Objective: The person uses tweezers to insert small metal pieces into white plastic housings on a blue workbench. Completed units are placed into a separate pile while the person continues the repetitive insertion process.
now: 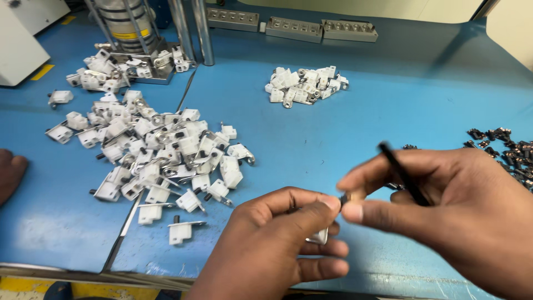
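Note:
My left hand (283,239) is closed around a small white plastic part with a metal bracket (319,238); only the bracket's lower edge shows below my fingers. My right hand (444,211) meets it from the right. Its thumb and forefinger pinch a tiny dark piece (345,198) against the white part. A thin black rod (402,173) lies between the right hand's fingers, pointing up and left. Both hands hover over the blue table (344,144) near its front edge.
A large heap of white parts with metal brackets (161,150) lies to the left, and a smaller heap (305,86) at the back centre. Small dark pieces (508,150) are scattered at the right edge. A press machine (130,33) stands back left. Another person's hand (10,172) rests at far left.

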